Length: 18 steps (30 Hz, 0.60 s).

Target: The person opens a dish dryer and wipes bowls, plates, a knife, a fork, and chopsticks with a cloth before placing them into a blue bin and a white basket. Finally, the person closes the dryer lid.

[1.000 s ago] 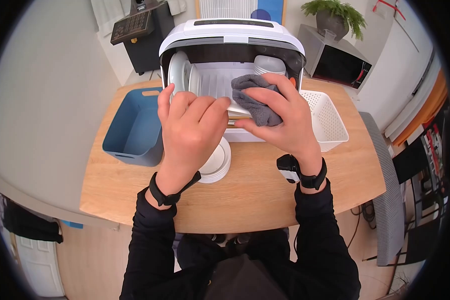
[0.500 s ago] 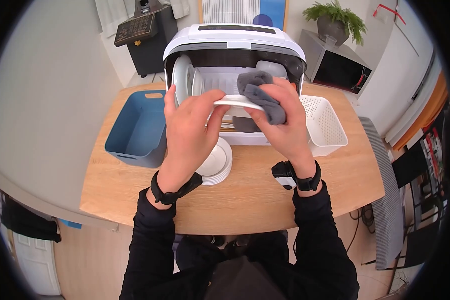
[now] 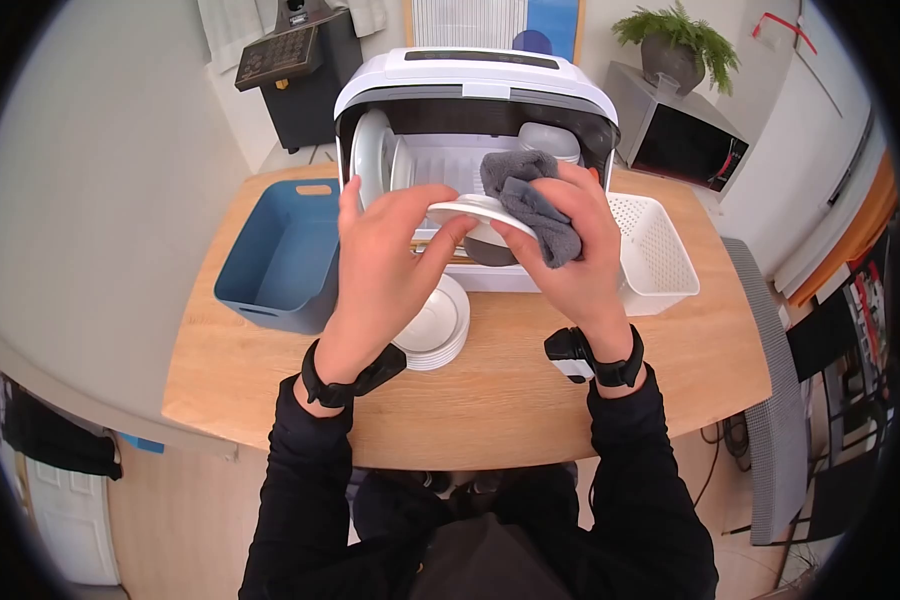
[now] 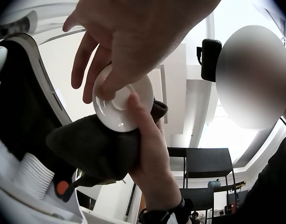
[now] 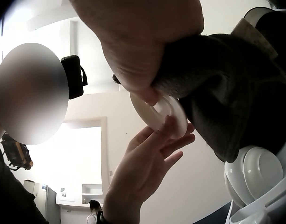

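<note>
A small white plate is held up between both hands in front of a white dish dryer. My left hand pinches its left edge, thumb beneath and fingers above. On the other side, my right hand grips a dark grey cloth and the plate's right edge, its thumb on the plate's lower face. Seen from the left wrist, that lower face shows a ring at its centre, with the cloth bunched behind. Most of the upper face is hidden. Below sits a stack of small white plates.
Inside the dryer, larger plates stand upright at the left and bowls sit at the right. A blue basket is on the table's left, a perforated white basket on its right. Behind stands a microwave.
The plate, mostly hidden behind the left hand earlier, has come into view between the hands and tips down toward the right. My right hand and the cloth have shifted slightly right.
</note>
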Tool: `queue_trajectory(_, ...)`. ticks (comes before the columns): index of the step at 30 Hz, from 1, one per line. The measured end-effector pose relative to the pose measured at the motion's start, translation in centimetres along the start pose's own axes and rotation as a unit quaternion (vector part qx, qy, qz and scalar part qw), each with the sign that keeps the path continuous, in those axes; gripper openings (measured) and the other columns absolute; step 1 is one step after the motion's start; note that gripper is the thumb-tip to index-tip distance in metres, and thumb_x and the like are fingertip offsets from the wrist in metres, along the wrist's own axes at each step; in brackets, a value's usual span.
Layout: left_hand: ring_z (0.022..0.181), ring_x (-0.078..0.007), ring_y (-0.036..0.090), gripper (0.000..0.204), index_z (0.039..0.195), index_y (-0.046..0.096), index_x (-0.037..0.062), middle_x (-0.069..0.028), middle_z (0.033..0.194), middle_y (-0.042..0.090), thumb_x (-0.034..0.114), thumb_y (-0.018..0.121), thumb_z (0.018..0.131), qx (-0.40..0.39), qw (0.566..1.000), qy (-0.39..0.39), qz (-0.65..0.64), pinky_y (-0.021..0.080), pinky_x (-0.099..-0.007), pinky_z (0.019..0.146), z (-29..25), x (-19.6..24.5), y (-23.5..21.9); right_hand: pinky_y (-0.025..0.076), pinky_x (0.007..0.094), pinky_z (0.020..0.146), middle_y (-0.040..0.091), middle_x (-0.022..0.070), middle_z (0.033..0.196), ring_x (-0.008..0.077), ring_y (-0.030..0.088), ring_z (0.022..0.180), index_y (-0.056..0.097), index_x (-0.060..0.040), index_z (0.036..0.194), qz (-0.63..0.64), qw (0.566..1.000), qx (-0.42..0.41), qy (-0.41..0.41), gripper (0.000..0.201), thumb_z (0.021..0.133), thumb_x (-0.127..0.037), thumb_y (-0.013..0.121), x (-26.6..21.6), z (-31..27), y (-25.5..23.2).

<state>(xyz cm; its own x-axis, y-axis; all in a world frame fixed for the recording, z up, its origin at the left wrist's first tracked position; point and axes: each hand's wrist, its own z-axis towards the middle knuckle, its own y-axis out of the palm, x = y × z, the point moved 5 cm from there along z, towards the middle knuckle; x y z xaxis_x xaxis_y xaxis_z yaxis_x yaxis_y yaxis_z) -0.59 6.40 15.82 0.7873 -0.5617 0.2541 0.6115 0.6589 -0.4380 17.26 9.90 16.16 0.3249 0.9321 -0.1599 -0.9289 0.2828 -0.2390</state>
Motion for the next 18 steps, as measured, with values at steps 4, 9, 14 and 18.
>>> queue_trajectory(4, 0.081, -0.0189, 0.06, 0.018, 0.095, 0.067, 0.0126, 0.001, 0.082, 0.067, 0.012, 0.075, 0.08, 0.017, 0.999, 0.021, 0.038, 0.03, -0.0547, 0.107, -0.1, 0.5, 0.2, 0.054, 0.0345, 0.075, 0.062, 0.012, 0.11, 0.0301, 0.065, 0.093, 0.068, -0.0117, 0.107, -0.02, 1.0, -0.019, 0.01, 0.046, 0.064, -0.01, 0.085, 0.2, 0.3, -0.1)
queue_trajectory(9, 0.078, -0.0151, 0.056, 0.018, 0.086, 0.064, 0.0146, 0.0046, 0.073, 0.06, 0.011, 0.074, 0.072, 0.049, 0.959, 0.118, 0.251, 0.032, -0.0558, 0.105, -0.6, 1.5, 0.9, 0.054, 0.0326, 0.066, 0.064, 0.0059, 0.106, 0.0259, 0.066, 0.083, 0.07, -0.0184, 0.103, -0.131, 0.987, -0.088, -0.029, 0.046, 0.059, -0.009, 0.081, -1.2, 0.2, 0.5)
queue_trajectory(14, 0.079, -0.0148, 0.055, 0.019, 0.087, 0.065, 0.0152, 0.0049, 0.072, 0.059, 0.013, 0.074, 0.071, 0.048, 0.962, 0.135, 0.231, 0.032, -0.055, 0.105, -0.5, 1.9, 0.2, 0.054, 0.0331, 0.066, 0.064, 0.0057, 0.105, 0.0262, 0.066, 0.082, 0.07, -0.0187, 0.103, -0.125, 0.987, -0.099, -0.02, 0.044, 0.061, -0.009, 0.08, -1.7, 0.3, 0.5)
queue_trajectory(18, 0.08, -0.0158, 0.057, 0.017, 0.088, 0.069, 0.0152, 0.0043, 0.074, 0.061, 0.015, 0.078, 0.074, 0.061, 0.981, 0.102, 0.153, 0.032, -0.0531, 0.105, -0.2, 1.5, -0.2, 0.053, 0.0325, 0.066, 0.063, 0.0056, 0.105, 0.0257, 0.066, 0.082, 0.069, -0.0158, 0.104, -0.051, 0.995, -0.083, 0.031, 0.04, 0.066, -0.014, 0.082, -0.4, 0.4, 0.1)
